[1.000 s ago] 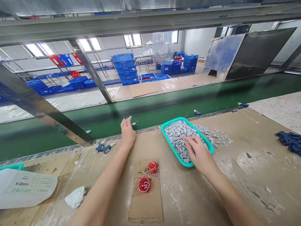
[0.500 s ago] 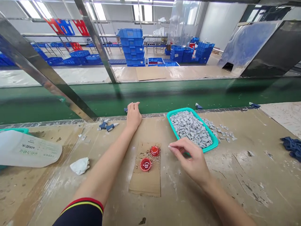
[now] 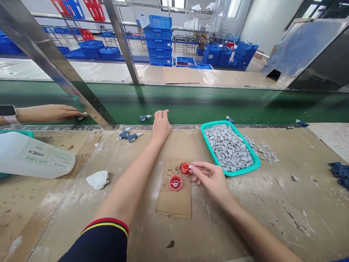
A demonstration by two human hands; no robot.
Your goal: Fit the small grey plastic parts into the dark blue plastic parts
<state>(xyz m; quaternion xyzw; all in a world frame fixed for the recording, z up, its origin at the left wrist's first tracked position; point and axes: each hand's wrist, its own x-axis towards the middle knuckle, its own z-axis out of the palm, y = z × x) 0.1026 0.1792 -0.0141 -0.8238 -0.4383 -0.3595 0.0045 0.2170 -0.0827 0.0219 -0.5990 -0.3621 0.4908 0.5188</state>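
My right hand is closed in a pinch on a small pale grey plastic piece, held at the rim of a red cup. A second red cup with glossy liquid stands just nearer on a stained cardboard piece. My left hand rests at the green belt's near edge, holding nothing I can see, its fingers bent loosely and partly hidden. Left of it on the belt lies a dark blue part with a pale tip. Right of the cups, a turquoise tray holds many grey pieces.
Dark blue parts and a crumpled white tissue lie left. A white jug lies beyond. Another person's hand touches a part by the metal post. Loose grey pieces lie right of the tray.
My right hand has moved left with the grey piece, from beside the tray to the red cup. Another person's hand has appeared at the left. The view has shifted slightly.
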